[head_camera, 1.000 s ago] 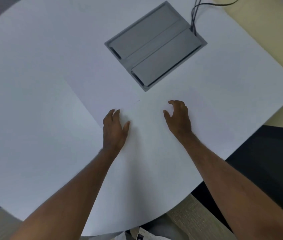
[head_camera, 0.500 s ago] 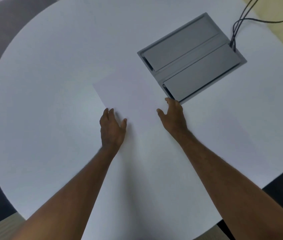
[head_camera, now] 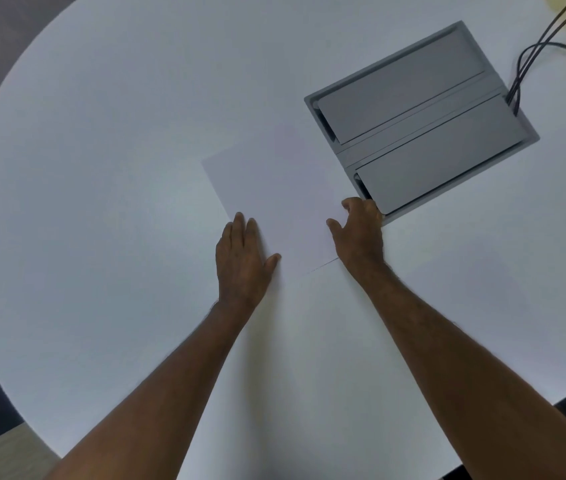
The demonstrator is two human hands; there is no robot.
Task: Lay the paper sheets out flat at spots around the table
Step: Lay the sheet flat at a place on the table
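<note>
You are looking down at a round white desk (head_camera: pixel 101 202) with both bare forearms reaching forward over it. A single white paper sheet (head_camera: pixel 274 202) is lying flat on the desk ahead of you, turned at an angle, its far corner pointing toward the grey hatch (head_camera: pixel 420 123) that is set into the desk top at the upper right. Your left hand (head_camera: pixel 241 258) is resting palm down at the sheet's left edge, its fingers held together and stretched forward, the thumb spread out to the right and lying on the paper. Your right hand (head_camera: pixel 357 233) is sitting at the sheet's right edge, just beside the near corner of the hatch and partly covering it; its fingers are curled downward with the thumb sticking out to the left over the paper, and you cannot tell from this angle whether the fingertips are pinching the edge or only pressing on it. The near edge of the sheet is showing as a faint dark line between your two wrists. Dark cables (head_camera: pixel 531 53) are running out of the hatch's right side and off toward the top right corner, over a pale yellow floor.
</note>
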